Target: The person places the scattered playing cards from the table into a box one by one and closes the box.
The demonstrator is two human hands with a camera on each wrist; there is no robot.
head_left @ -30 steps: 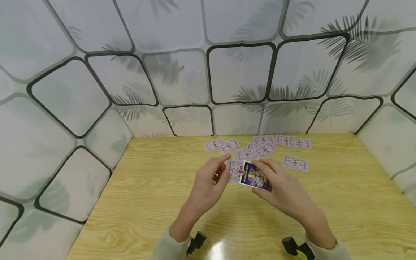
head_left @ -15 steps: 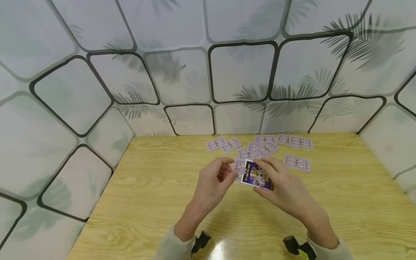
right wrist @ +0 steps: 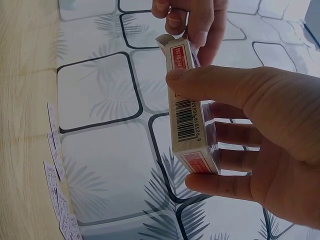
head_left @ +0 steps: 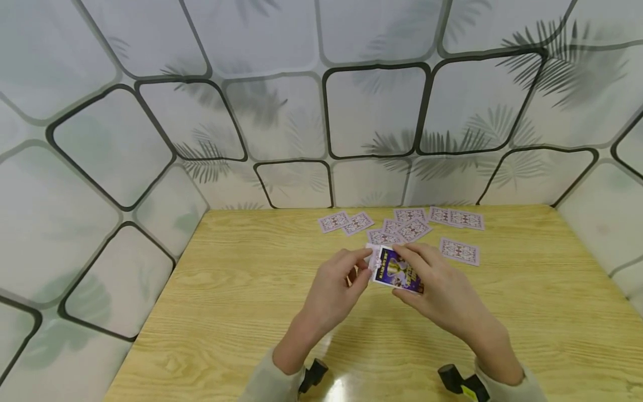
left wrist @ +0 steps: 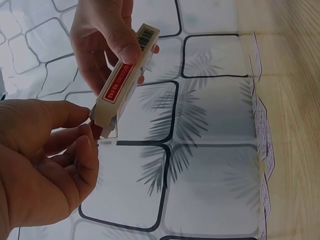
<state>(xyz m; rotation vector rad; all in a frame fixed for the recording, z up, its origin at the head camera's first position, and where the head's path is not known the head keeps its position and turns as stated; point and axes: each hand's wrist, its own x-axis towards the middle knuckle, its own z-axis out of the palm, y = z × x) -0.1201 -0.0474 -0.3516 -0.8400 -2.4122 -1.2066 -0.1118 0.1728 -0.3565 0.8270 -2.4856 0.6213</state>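
Note:
My right hand (head_left: 442, 285) grips a playing card box (head_left: 399, 271), thumb on one narrow side and fingers on the other. The box has a purple face with a gold trophy, and its barcode side shows in the right wrist view. From its left-hand, open end, a strip of a playing card (head_left: 374, 259) with a patterned back sticks out. My left hand (head_left: 336, 290) has thumb and index finger at that strip, its other fingers curled. In the left wrist view, those fingertips meet the box's end (left wrist: 104, 117), hiding most of the card.
Several patterned playing cards (head_left: 413, 229) lie face down and partly overlapping along the back of the wooden table (head_left: 226, 290). One card (head_left: 459, 251) lies apart to the right. A patterned curtain (head_left: 372, 111) stands behind and at both sides.
The card has slid farther into the box, leaving only a narrow strip out. My left hand has moved right, its fingertips coming from beside the card to the box's opening.

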